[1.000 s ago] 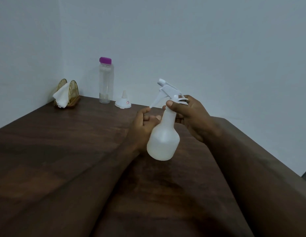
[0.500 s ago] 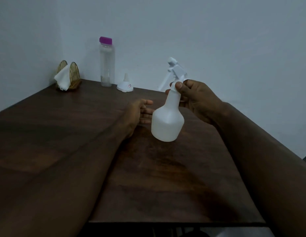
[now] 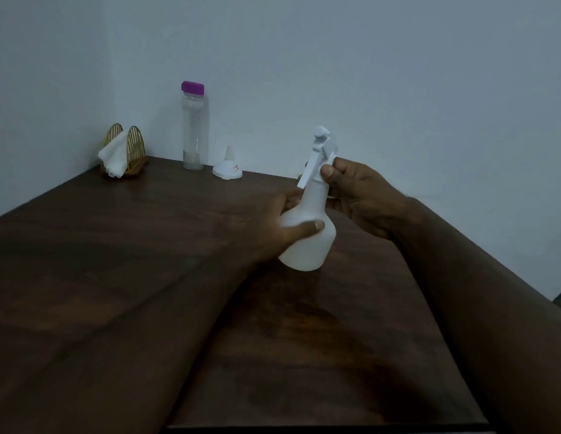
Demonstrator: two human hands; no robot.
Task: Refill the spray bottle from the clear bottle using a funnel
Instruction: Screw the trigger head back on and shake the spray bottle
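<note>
A white spray bottle (image 3: 309,242) stands on the dark wooden table (image 3: 154,252), a little tilted. My left hand (image 3: 284,225) wraps around its body, thumb across the front. My right hand (image 3: 359,195) grips the neck just below the white trigger head (image 3: 321,151), which is still on the bottle. At the back by the wall stands the clear bottle (image 3: 194,126) with a purple cap on it and a little content at the bottom. A white funnel (image 3: 227,167) rests upside down to its right.
A gold wire napkin holder (image 3: 126,150) with a white napkin sits in the back left corner. Walls close off the table at the back and left. The table's near edge runs across the bottom of the view.
My left hand has closed onto the spray bottle's body; half a second ago it hovered open beside it. The trigger head has turned to face me more.
</note>
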